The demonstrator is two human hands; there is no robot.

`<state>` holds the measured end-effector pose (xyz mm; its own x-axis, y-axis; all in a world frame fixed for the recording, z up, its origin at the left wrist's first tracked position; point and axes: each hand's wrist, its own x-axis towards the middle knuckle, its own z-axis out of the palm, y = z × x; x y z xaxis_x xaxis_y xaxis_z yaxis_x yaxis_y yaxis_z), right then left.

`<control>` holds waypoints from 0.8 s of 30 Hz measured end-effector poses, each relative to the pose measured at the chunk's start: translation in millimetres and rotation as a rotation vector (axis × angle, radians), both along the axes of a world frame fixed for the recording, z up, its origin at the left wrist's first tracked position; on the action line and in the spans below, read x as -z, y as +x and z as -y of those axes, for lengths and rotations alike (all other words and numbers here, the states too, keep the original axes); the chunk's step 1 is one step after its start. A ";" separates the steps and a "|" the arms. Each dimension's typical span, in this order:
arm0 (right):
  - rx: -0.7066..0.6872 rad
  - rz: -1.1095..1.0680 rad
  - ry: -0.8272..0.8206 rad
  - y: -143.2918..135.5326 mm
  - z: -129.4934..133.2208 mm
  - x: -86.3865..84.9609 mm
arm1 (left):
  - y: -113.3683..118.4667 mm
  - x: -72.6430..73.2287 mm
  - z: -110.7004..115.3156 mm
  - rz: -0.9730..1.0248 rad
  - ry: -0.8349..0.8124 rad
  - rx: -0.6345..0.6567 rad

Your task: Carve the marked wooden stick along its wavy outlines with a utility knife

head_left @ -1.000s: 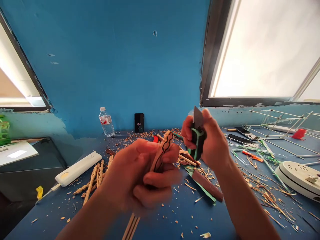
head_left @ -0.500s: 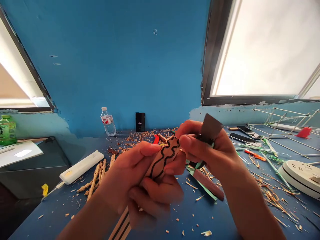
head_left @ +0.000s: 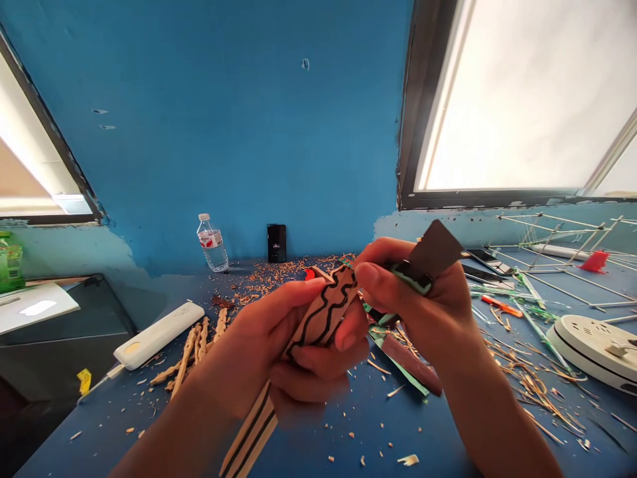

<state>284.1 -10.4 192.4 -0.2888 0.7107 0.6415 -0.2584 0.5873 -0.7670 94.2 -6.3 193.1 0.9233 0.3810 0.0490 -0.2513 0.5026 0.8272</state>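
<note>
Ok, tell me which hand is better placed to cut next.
Probably the right hand: it holds the knife, close to the upper end of the wooden stick, which the left hand grips.

Wooden strip (head_left: 323, 312): pale tan, black wavy lines along the upper part, straight black stripes below. Knife (head_left: 434, 249): dark grey blade, black-and-green handle (head_left: 422, 283). Surface (head_left: 398, 425): dark blue, flecked with tan shavings (head_left: 279, 269). Wall (head_left: 239, 133): deeper blue above, uneven paler blue low down. Bottle (head_left: 215, 259): clear, white cap, red-and-white label. Phone (head_left: 277, 243): black. Cutter (head_left: 501, 306): orange. Round power strip (head_left: 587, 342): off-white, thin black band. Tag (head_left: 83, 381): yellow.
</note>
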 end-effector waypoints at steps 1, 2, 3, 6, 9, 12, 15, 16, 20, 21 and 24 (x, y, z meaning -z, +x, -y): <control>0.005 -0.003 0.003 -0.1 0.5 0.4 | 0.1 0.8 -0.5 0.000 0.022 -0.009; 0.006 -0.004 0.007 -0.2 0.9 0.9 | 0.4 1.5 -0.6 -0.010 0.043 -0.019; 0.007 -0.009 0.014 -0.2 1.0 1.3 | 0.7 1.9 -0.2 -0.021 0.066 -0.030; 0.037 -0.016 0.058 0.9 -0.5 2.3 | 2.4 2.9 3.4 -0.055 0.162 -0.150; 0.083 0.006 0.103 3.8 -3.6 2.0 | 4.4 3.9 8.0 -0.057 0.278 -0.309; 0.139 0.006 0.097 7.4 -4.9 -0.1 | 6.3 4.0 11.1 -0.061 0.321 -0.364; 0.122 0.011 0.087 9.5 -2.7 -3.1 | 7.3 3.0 12.3 -0.052 0.328 -0.382; 0.093 0.019 0.088 9.8 -1.6 -4.0 | 7.4 2.5 12.8 -0.055 0.337 -0.387; 0.038 0.055 0.076 9.9 0.8 -4.3 | 7.3 -1.1 16.4 -0.154 0.405 -0.441; 0.041 0.057 0.076 9.9 0.4 -3.6 | 7.5 -2.3 17.8 -0.195 0.442 -0.465; 0.069 0.053 0.094 10.5 -1.8 -0.9 | 9.3 -5.7 22.3 -0.301 0.580 -0.585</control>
